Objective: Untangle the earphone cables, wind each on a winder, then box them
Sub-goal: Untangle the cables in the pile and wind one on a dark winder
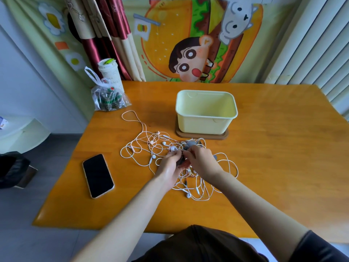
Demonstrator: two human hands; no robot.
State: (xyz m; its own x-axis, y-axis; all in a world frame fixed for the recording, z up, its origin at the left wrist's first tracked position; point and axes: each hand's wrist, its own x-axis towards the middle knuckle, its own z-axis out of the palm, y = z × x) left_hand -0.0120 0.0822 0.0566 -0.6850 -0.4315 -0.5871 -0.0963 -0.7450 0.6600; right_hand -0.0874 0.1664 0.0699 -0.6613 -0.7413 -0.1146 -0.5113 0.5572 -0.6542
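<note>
Your left hand and right hand meet over the middle of the worktop, both on top of the tangle of earphone cables. The left fingers are curled round a small dark piece within the knot; too much of it is hidden to name it. The right fingers pinch the cables at the same spot, touching the left fingertips. White and pinkish cables spread in loose loops on both sides of your hands, lying flat on the worktop. Grey winders sit just beyond your fingertips, in the tangle. The pale yellow box stands open on a brown wooden base, just behind the cables. A smartphone lies screen up to the left. At the far left corner are a plastic bag and a lidded cup.
</note>
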